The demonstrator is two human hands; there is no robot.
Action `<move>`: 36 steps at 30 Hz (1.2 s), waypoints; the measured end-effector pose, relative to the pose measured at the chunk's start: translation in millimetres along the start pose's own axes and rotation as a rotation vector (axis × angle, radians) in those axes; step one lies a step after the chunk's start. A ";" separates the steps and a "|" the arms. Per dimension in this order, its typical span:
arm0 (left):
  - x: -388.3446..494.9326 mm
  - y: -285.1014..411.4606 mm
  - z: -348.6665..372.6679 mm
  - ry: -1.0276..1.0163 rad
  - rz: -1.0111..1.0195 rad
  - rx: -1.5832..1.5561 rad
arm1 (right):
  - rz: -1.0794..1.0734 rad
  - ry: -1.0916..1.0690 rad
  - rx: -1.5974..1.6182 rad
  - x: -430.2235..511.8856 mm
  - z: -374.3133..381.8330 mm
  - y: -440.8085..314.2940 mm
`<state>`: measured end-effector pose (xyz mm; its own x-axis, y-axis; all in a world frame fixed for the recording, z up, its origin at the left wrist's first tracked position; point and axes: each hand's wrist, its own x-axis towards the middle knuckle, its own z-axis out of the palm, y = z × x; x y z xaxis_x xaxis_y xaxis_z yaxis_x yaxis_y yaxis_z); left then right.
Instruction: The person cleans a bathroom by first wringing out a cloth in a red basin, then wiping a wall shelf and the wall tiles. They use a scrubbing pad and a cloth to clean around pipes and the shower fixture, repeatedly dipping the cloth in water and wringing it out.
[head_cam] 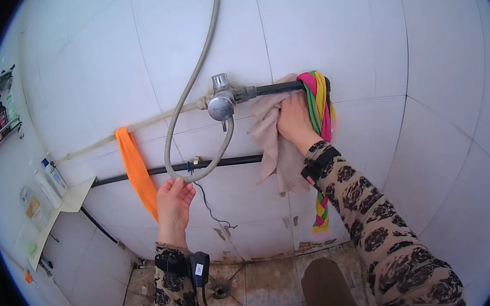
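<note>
Between thumb and fingers, my left hand (174,205) pinches the bottom of the loop in a grey shower hose (203,55). The hose runs down from above, curves, and rises to a chrome shower mixer valve (221,105) on the tiled wall. At the right, my right hand (295,119) grips a pinkish-beige cloth (292,173) just under a black pipe (279,88). Part of that cloth is draped up behind the pipe, and its lower end hangs loose. Beside my right hand a braided green, yellow and pink fabric strip (322,101) hangs over the pipe; my sleeve hides its middle.
An orange cloth (133,168) hangs over the pale pipe at left. Lower down runs another black pipe (241,160), with a thin dark cord (207,203) dangling. Bottles (46,183) stand on a corner shelf (72,200). A drain (219,291) lies in the stained floor.
</note>
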<state>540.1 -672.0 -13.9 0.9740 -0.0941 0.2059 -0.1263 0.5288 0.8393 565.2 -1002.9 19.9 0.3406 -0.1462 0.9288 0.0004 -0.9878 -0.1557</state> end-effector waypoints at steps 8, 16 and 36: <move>0.1 0.9 0.9 0.010 0.007 0.002 | 0.263 -0.355 -0.094 -57.5 9.5 -19.1; -0.5 -0.8 -2.0 -0.007 0.007 0.040 | 0.037 -0.007 -0.034 -25.2 9.4 -12.8; -0.7 -2.6 -2.0 -0.011 -0.006 0.049 | 0.153 -0.129 -0.103 -34.3 6.4 -11.3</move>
<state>540.0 -671.7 -17.3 0.9728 -0.1062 0.2058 -0.1298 0.4859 0.8643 559.5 -986.4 -12.3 0.4465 -0.2936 0.8452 -0.1542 -0.9558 -0.2505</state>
